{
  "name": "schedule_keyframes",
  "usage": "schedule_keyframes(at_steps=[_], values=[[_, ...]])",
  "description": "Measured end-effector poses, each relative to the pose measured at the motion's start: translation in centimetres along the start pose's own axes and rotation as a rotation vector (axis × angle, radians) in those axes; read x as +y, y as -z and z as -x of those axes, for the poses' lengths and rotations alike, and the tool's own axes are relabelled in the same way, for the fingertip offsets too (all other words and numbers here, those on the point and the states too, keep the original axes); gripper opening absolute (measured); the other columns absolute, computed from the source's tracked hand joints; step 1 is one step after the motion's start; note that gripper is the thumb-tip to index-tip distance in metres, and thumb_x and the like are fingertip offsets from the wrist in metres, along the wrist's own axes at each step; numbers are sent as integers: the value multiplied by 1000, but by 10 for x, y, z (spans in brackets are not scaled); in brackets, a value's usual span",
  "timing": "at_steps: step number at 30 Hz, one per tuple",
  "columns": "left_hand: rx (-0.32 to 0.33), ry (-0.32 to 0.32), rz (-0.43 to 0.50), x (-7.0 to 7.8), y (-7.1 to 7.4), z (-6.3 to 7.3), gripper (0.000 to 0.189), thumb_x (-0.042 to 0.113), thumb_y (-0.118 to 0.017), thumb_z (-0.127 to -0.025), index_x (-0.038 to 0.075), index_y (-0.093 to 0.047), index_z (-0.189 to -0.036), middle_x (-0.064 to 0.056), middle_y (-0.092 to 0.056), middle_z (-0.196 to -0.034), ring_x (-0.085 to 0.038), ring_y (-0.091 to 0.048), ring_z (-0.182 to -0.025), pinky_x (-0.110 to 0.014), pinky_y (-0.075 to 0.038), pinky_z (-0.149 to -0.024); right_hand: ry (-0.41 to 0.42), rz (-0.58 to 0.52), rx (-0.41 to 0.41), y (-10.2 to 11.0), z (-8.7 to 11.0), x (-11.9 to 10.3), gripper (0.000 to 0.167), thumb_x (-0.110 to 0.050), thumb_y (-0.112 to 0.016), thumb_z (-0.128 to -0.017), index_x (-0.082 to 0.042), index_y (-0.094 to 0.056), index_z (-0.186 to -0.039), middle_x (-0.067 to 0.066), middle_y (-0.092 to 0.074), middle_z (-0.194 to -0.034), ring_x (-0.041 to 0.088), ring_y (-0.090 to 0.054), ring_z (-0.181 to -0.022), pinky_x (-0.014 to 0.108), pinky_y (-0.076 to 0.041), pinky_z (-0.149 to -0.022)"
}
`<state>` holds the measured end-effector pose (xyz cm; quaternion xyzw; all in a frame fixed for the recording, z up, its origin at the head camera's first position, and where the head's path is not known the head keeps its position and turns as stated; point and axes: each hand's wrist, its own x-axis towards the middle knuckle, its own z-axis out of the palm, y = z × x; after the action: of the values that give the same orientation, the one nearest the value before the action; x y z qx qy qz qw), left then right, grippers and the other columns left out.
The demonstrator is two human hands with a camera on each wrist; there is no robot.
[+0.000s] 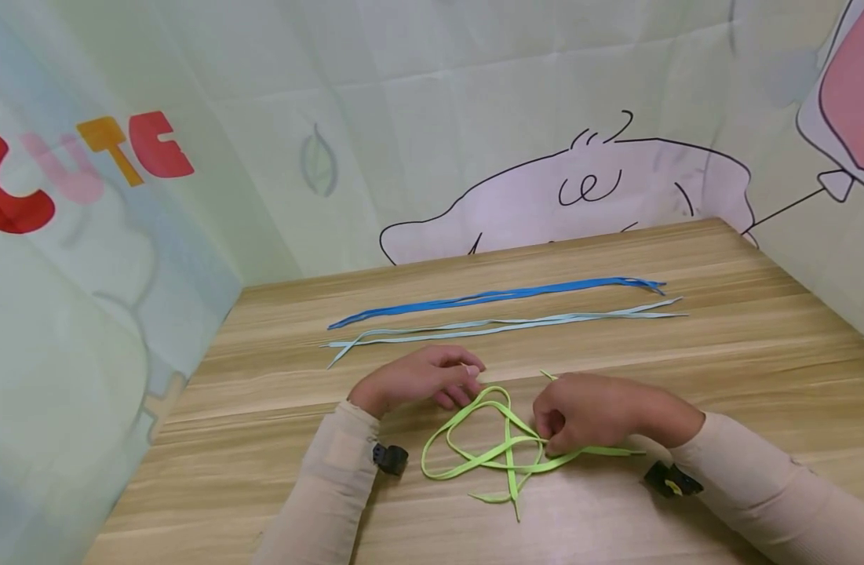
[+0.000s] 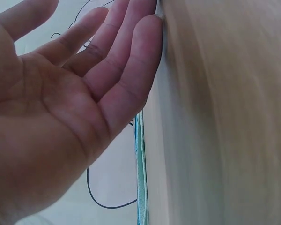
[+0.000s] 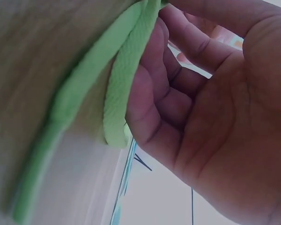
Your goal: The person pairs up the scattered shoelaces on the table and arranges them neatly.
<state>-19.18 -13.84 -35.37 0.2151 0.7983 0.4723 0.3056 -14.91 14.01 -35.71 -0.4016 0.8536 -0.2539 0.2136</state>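
Note:
A yellow-green shoelace (image 1: 474, 463) lies in loose, crossing loops on the table, near its front. My right hand (image 1: 594, 412) pinches part of it between thumb and fingers at the right of the loops. In the right wrist view, the green shoelace (image 3: 124, 84) runs up to the fingertips, and one tipped end hangs down at the lower left. At the left of the loops, my left hand (image 1: 428, 377) rests with relaxed fingers and holds nothing. Its palm shows bare in the left wrist view, the little finger down by the tabletop (image 2: 225, 117).
Behind the hands, a pair of pale blue shoelaces (image 1: 495, 324) lies stretched across the wooden table (image 1: 262, 439). Farther back, darker blue shoelaces (image 1: 502, 296) lie roughly parallel to them. A printed cloth backdrop (image 1: 276, 157) rises along the table's far and side edges.

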Motion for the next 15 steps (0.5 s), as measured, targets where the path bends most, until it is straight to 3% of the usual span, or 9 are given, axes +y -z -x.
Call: schedule_keyframes(at_steps=[8, 15], values=[[-2, -4, 2, 0, 0, 0, 33, 24, -54, -104, 6, -57, -132, -9, -69, -110, -23, -70, -96, -37, -57, -83, 59, -46, -8, 1, 0, 0, 19, -14, -73, -86, -24, -60, -75, -15, -53, -68, 1, -50, -64, 21, -43, -59], [8, -33, -32, -1, 1, -1, 35, 26, -53, -105, 5, -57, -132, -9, -70, -111, -22, -70, -97, -36, -56, -84, 60, -74, 61, 3, -1, 2, 16, -13, -68, -91, -24, -61, -82, -14, -55, -72, 3, -52, -67, 23, -46, -62]])
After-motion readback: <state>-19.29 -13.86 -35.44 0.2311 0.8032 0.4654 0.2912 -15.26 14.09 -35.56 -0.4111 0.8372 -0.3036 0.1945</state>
